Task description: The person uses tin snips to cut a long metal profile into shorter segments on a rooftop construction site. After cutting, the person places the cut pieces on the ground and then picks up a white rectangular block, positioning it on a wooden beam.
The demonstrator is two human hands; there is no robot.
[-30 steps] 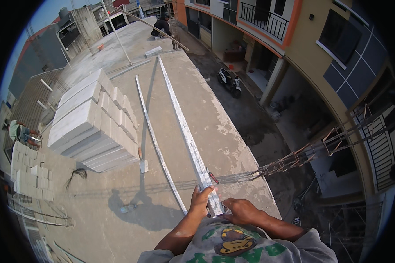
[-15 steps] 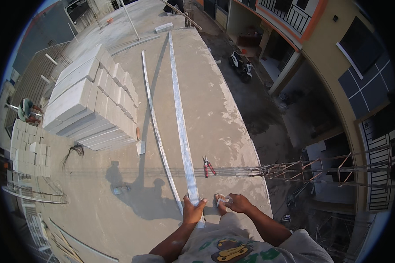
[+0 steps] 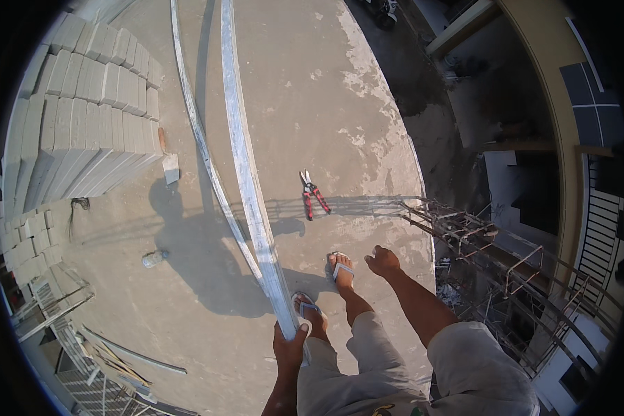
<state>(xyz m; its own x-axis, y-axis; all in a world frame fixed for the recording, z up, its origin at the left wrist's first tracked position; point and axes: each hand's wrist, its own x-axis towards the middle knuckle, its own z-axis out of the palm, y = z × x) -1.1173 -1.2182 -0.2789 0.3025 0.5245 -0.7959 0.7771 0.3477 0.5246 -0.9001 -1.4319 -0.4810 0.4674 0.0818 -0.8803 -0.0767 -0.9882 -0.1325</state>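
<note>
My left hand [image 3: 290, 344] grips the near end of a long silvery metal channel [image 3: 246, 163], its thumb lying along the side. The channel stretches away from me toward the top of the picture. A second, thinner metal strip [image 3: 200, 135] runs beside it on the concrete and meets its edge near my feet. My right hand [image 3: 383, 261] hangs in the air to the right, fingers loosely curled, with nothing visible in it. Red-handled snips [image 3: 313, 195] lie on the concrete, to the right of the channel and beyond my sandalled feet.
Stacked pale blocks [image 3: 90, 104] stand at the left, with a trowel [image 3: 169, 163] beside them. A clear plastic bottle [image 3: 154, 258] lies nearby. The slab edge [image 3: 423, 173] drops off on the right, where a rebar cage [image 3: 464, 232] juts out. More strips [image 3: 132, 351] lie lower left.
My view has tilted down and come nearer my feet. My left hand still holds the channel. The right hand has moved away from the channel, out to the right.
</note>
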